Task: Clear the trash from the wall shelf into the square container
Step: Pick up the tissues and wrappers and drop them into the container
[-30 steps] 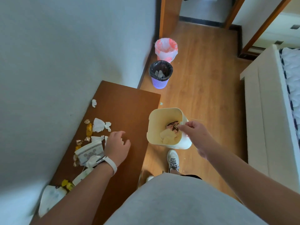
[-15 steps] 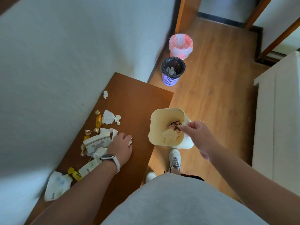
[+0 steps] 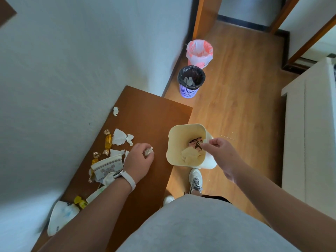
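The brown wall shelf (image 3: 145,113) runs along the white wall and carries scattered trash. My left hand (image 3: 139,160) hovers over it and pinches a crumpled white paper scrap (image 3: 148,151). My right hand (image 3: 221,153) grips the rim of the cream square container (image 3: 174,142), held beside the shelf edge; crumpled paper and a dark wrapper lie inside. On the shelf lie a torn white tissue (image 3: 119,137), a gold candy wrapper (image 3: 108,141), a patterned paper cup (image 3: 107,167) on its side, a yellow wrapper (image 3: 80,201) and a white packet (image 3: 61,217).
A purple basket with a black liner (image 3: 190,80) and a bin with a pink-white bag (image 3: 199,52) stand on the wooden floor by the wall. White furniture (image 3: 309,133) fills the right side. My shoes (image 3: 195,180) are below the container.
My left hand closed on a small white scrap on the shelf and lifted it slightly toward the container. My right hand kept holding the container's rim.
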### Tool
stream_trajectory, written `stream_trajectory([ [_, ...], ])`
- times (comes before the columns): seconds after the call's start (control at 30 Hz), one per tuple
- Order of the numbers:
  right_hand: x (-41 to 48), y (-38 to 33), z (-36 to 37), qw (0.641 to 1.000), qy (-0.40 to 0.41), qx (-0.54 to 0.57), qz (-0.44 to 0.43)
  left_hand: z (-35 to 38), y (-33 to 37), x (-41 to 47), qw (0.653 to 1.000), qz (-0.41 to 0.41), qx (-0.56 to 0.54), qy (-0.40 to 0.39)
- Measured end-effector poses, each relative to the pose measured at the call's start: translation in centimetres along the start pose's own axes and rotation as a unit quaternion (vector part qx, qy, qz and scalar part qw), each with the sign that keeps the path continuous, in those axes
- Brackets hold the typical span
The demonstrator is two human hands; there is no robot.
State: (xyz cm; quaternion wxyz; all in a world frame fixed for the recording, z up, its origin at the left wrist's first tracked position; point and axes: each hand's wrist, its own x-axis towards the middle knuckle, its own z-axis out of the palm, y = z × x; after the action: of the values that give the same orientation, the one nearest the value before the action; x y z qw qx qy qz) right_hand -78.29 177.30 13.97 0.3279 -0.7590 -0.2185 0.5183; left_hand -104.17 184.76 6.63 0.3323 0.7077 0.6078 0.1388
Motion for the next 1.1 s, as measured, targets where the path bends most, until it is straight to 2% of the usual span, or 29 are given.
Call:
stream_trajectory([
  [0.13, -0.3, -0.1, -0.1, 1.000, -0.001, 0.010, -0.004, -0.4, 3.5, 0.2, 0.997, 0.059, -0.052, 0.025],
  [0.27, -0.7, 0.1, -0.3, 1.000, 0.000, 0.013, -0.008, 0.1, 7.0, 0.2, 0.988, 0.132, -0.082, 0.006],
  [0.37, -0.9, 0.5, -0.5, 1.000, 0.003, 0.016, -0.011, 1.4, 9.1, -0.1, 0.981, 0.183, -0.059, -0.035],
  [0.53, -1.6, 1.1, -1.1, 1.000, 0.006, 0.020, -0.010, 3.4, 10.0, -0.4, 0.968, 0.223, 0.019, -0.116],
  [0.67, -1.7, 1.5, -1.4, 1.000, 0.012, 0.018, -0.004, 3.7, 9.5, -0.3, 0.963, 0.246, 0.021, -0.110],
  [0.87, -2.1, 1.0, -1.2, 1.000, 0.009, -0.001, -0.018, 1.7, 6.8, -0.3, 0.974, 0.225, -0.024, -0.018],
  [1.0, -2.4, 0.0, -0.3, 0.999, -0.002, -0.006, -0.031, -0.3, 2.8, -0.4, 0.990, 0.132, -0.011, 0.040],
  [1.1, -2.2, -0.2, 0.5, 0.999, -0.013, -0.012, -0.041, -1.4, -0.4, -0.7, 0.997, 0.053, 0.026, 0.041],
])
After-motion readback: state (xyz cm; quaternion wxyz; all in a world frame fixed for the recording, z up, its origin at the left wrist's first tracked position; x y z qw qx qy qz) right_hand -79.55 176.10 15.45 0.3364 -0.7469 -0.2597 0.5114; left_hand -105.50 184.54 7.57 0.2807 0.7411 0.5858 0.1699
